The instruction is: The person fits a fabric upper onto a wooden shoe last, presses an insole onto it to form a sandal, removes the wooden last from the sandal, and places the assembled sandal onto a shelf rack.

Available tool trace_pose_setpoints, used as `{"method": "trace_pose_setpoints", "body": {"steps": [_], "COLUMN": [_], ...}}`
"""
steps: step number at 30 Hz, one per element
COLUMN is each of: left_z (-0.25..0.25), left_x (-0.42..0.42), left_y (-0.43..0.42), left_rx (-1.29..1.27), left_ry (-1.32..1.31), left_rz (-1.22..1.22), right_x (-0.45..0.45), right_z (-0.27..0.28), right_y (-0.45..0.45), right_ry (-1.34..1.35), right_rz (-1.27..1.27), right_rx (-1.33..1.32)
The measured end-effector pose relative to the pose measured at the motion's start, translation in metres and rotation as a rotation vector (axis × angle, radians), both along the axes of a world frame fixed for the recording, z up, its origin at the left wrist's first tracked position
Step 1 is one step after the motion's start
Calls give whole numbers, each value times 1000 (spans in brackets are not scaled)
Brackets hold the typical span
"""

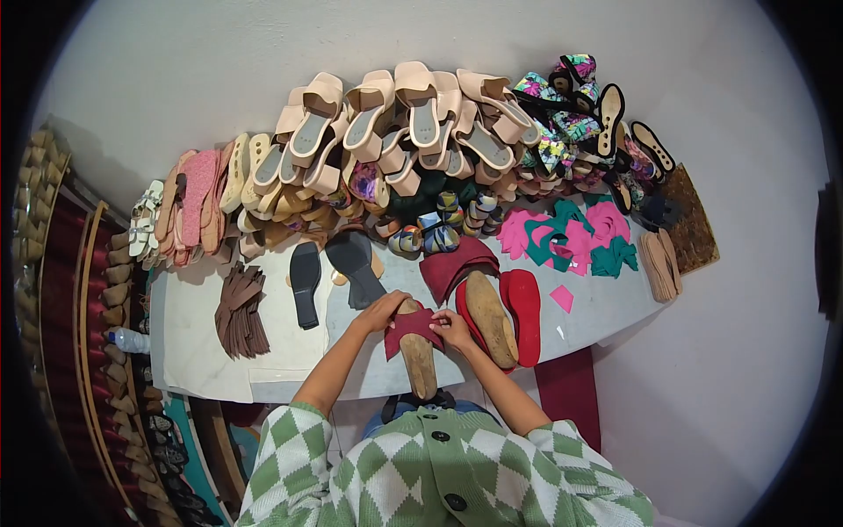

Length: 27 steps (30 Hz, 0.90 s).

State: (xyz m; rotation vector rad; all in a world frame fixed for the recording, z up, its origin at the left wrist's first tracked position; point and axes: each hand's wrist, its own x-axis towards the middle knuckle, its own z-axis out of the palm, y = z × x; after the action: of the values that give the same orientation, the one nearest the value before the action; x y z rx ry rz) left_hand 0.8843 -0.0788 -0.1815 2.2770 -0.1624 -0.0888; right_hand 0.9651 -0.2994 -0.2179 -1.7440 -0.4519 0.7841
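A worn wooden shoe last lies at the table's front edge, its heel end toward me. A dark red upper piece wraps across its front part. My left hand is closed over the left side of the last's front end and the upper. With my right hand I pinch the right edge of the same upper. Just right of it, another wooden last rests on a red sole, beside a second red sole. More dark red pieces lie behind them.
Beige heeled sandals are piled along the wall. Black soles and brown strips lie on the left of the table. Pink and green pieces and tan insoles are at the right. A shelf of lasts stands far left.
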Motion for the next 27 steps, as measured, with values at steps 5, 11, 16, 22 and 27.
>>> {"method": "trace_pose_setpoints", "body": {"steps": [5, 11, 16, 22, 27], "left_z": [3, 13, 23, 35, 36], "left_x": [-4, -6, -8, -9, -12], "left_y": [-2, -5, -8, -11, -13], "left_rx": [19, 12, 14, 23, 15], "left_ry": [-9, -77, -138, -112, -157], "left_rz": [20, 24, 44, 45, 54], "right_x": [-8, -15, -19, -20, -14], "right_z": [7, 11, 12, 18, 50], "right_y": [3, 6, 10, 7, 2], "right_ry": [-34, -29, 197, 253, 414], "right_rz": [-114, -127, -153, -78, 39], "right_rx": [24, -110, -63, -41, -55]}}
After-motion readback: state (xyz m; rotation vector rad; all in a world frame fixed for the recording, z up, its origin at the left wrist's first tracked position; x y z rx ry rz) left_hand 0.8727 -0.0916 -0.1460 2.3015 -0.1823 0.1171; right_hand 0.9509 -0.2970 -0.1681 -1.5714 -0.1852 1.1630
